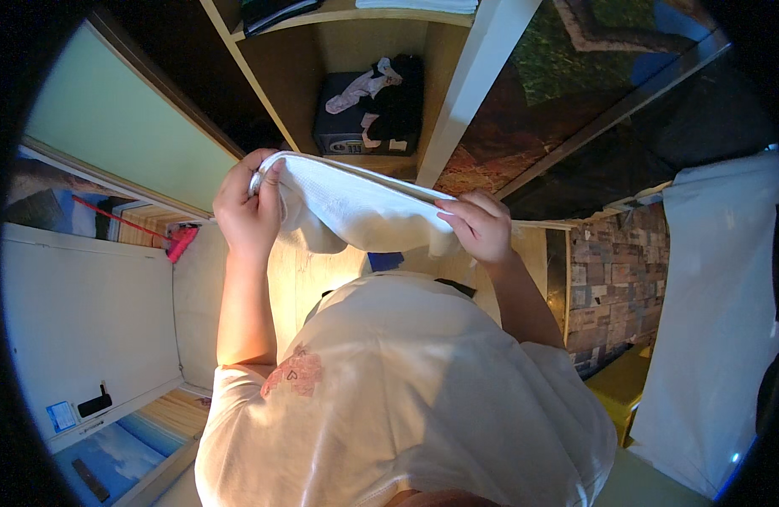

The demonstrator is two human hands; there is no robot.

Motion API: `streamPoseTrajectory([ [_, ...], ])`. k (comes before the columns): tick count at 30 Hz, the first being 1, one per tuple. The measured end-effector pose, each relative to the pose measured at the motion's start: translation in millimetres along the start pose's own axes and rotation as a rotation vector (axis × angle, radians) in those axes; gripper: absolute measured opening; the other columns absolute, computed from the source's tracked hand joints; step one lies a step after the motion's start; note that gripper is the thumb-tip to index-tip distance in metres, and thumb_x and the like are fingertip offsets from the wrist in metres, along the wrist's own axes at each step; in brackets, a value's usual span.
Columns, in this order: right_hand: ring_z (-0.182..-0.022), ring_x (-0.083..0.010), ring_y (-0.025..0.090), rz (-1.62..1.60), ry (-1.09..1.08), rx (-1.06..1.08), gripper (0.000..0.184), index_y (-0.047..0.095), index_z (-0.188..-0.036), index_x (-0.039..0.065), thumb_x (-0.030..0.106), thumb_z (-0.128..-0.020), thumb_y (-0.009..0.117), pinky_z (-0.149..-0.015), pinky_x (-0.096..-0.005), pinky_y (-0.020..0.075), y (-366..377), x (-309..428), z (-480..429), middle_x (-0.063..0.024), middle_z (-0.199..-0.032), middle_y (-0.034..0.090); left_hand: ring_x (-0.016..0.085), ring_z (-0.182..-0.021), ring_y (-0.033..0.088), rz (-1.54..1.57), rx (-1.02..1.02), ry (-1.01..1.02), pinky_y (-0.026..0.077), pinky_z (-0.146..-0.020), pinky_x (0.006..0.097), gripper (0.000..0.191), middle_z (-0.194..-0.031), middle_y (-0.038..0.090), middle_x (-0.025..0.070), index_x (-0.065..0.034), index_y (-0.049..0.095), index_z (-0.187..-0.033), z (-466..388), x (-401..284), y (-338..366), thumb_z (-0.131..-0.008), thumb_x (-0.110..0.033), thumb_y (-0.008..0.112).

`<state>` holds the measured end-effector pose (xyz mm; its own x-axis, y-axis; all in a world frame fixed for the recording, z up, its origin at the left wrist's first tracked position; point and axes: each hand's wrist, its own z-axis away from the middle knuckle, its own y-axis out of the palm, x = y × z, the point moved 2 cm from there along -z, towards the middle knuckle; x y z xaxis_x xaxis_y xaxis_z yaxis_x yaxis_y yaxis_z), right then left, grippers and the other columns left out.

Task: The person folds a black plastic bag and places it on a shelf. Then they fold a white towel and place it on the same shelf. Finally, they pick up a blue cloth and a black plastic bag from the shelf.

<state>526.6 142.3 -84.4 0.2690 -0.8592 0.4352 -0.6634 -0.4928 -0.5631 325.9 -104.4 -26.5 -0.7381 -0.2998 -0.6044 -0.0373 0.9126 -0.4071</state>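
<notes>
A white cloth (358, 206), folded over along its top edge, hangs stretched between my two hands in front of my body. My left hand (249, 199) pinches its left corner between thumb and fingers, the thumb lying on the near side. At the other end, my right hand (478, 225) grips the right corner, slightly lower than the left one. The lower part of the cloth droops in loose folds. Which kind of cloth it is, I cannot tell.
Ahead stands an open wooden cabinet (440, 95) with a dark safe (339, 136) inside, clothing heaped on top. A sliding door panel (123, 120) is at left. A red broom (181, 244) leans near the white door (85, 304). White sheeting (712, 298) hangs at right.
</notes>
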Motion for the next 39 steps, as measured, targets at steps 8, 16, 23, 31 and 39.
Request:
streamPoseTrajectory([
  [8,-0.074,-0.0244,0.065,-0.045,0.402,0.124,0.024,0.070,-0.098,0.005,0.021,-0.082,0.076,-0.064,-0.0343,0.0527,-6,0,-7,-0.0098,-0.084,0.067,0.022,-0.073,0.066,0.024,0.002,0.020,0.051,-0.067,0.0292,0.012,-0.085,0.069,0.0118,-0.0015,0.070,-0.094,3,2,0,-0.084,-0.008,0.071],
  [16,-0.073,-0.0182,0.063,-0.223,0.389,0.203,0.018,0.068,-0.091,0.000,0.011,-0.080,0.078,-0.065,-0.0300,0.0501,2,6,-6,-0.0095,-0.083,0.066,0.024,-0.075,0.066,0.139,0.039,-0.214,0.052,-0.068,0.0299,0.020,-0.087,0.069,0.0122,-0.0019,0.068,-0.099,1,14,-4,-0.081,-0.009,0.075],
  [23,-0.074,-0.0227,0.065,-0.271,0.277,0.292,0.017,0.070,-0.094,0.002,0.012,-0.081,0.076,-0.065,-0.0321,0.0507,27,23,-12,-0.0108,-0.083,0.067,0.030,-0.099,0.063,0.018,0.394,0.136,0.054,-0.077,0.0360,0.054,-0.113,0.062,0.0122,-0.0085,0.064,-0.113,12,-27,8,-0.067,-0.030,0.084],
  [31,-0.080,-0.0248,0.066,-0.304,0.108,0.357,0.017,0.071,-0.093,0.005,0.010,-0.078,0.076,-0.068,-0.0327,0.0523,33,47,-23,-0.0101,-0.087,0.067,0.032,-0.084,0.065,0.316,0.944,0.141,0.053,-0.071,0.0372,0.050,-0.096,0.065,0.0113,-0.0095,0.063,-0.118,47,-36,55,-0.073,-0.026,0.080],
  [39,-0.083,-0.0257,0.068,-0.576,0.252,0.273,0.028,0.063,-0.101,0.004,0.013,-0.079,0.077,-0.070,-0.0319,0.0536,26,38,-15,-0.0107,-0.097,0.067,0.026,-0.071,0.064,0.322,0.811,0.156,0.050,-0.060,0.0348,0.022,-0.079,0.064,0.0101,-0.0051,0.068,-0.089,45,-32,54,-0.077,-0.020,0.078],
])
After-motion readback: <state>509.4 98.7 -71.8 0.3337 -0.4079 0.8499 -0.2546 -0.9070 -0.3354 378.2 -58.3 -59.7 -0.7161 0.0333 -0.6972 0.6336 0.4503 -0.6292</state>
